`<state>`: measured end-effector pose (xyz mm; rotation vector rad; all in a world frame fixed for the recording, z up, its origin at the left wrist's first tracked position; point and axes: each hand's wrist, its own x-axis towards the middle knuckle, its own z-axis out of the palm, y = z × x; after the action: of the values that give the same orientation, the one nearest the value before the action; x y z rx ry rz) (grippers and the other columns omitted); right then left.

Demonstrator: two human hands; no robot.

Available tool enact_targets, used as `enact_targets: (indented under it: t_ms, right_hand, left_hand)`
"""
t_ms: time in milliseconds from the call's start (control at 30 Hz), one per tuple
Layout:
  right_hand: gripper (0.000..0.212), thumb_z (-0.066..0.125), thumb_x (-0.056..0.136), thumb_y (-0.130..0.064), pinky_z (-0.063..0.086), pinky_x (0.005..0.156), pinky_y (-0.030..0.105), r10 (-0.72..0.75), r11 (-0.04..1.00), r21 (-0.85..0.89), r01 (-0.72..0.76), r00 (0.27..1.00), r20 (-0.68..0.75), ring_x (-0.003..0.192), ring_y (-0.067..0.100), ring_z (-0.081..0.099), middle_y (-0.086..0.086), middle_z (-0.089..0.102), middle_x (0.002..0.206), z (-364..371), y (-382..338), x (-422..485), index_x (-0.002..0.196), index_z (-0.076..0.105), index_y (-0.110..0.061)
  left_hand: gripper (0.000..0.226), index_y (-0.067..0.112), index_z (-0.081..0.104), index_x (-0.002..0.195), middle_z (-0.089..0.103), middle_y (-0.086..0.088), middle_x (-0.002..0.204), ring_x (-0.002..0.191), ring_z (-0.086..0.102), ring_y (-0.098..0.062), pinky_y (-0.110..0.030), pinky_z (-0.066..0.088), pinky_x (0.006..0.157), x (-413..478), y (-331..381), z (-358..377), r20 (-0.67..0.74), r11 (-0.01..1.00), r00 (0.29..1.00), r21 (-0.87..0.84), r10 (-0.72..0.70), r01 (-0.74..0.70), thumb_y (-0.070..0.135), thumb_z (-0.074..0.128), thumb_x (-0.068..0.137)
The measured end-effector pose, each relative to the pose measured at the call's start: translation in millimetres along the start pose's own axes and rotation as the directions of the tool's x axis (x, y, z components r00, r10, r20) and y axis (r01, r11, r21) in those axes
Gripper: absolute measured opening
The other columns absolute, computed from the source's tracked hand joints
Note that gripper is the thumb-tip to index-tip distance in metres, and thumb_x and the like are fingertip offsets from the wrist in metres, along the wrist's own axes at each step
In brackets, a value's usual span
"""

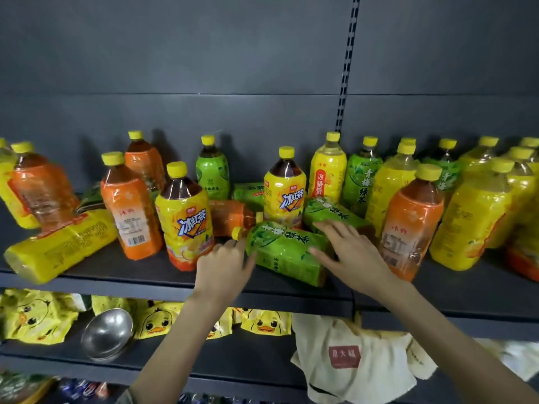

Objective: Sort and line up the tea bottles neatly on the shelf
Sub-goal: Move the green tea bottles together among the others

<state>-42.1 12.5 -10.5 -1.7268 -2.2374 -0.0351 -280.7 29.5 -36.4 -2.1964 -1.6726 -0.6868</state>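
Head view of a dark grey shelf [481,290] crowded with tea bottles, as I see it from my remote station. At centre frame a green-labelled tea bottle [287,253] lies on its side near the shelf's front edge, its yellow cap [235,233] pointing toward the left of the frame. The left hand [223,265] meets this bottle at its neck end: the thumb lies against the label and the fingers curve toward the cap (whether they actually close around the neck I cannot tell). The right hand [354,256] rests on the bottle's other end with fingers released and spread, the thumb on the label and the longer fingers reaching back onto a second lying green bottle [328,212] just behind. To the left of the hands an upright yellow iced-tea bottle [186,220] stands touching an upright orange bottle [131,212]. Farther left a yellow bottle [61,247] lies on its side at the shelf's edge. Between the two hands' bottles and the back row a lying orange bottle [230,217] and another upright yellow iced-tea bottle [284,191] are seen. At the right of the frame an orange bottle [411,225] stands just beside the right hand, with mixed yellow and green bottles crowded behind it. On the shelf below, in the lower part of the frame, lie yellow duck-print packets [154,320], a metal bowl [108,333] and a cream cloth bag [350,371].
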Motion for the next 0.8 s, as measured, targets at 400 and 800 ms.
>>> enact_targets:
  t_ms: [400,800]
  right_hand:
    - [0.087,0.043,0.077,-0.078,0.026,0.111,0.044,0.003,0.999,0.034,-0.01,0.976,0.219,0.136,0.022,0.032,-0.007,0.024,0.154,20,-8,35,0.148,0.011,-0.04]
    - [0.083,0.045,0.068,-0.074,0.034,0.098,0.034,0.076,0.973,0.226,-0.046,0.989,-0.125,0.121,0.019,0.042,-0.008,0.047,0.136,51,-10,23,0.142,0.036,-0.038]
  left_hand:
    - [0.056,0.019,0.053,0.123,0.066,-0.001,0.099,0.094,0.062,-0.023,-0.029,0.038,0.058,23,-3,25,0.071,0.996,0.994,0.001,-0.087,0.087,0.058,0.026,0.094]
    - [0.079,0.026,0.004,0.15,0.049,-0.01,0.136,0.121,0.049,-0.03,-0.043,0.039,0.102,22,5,39,0.462,0.613,0.876,-0.655,-0.137,0.442,0.059,0.042,0.089]
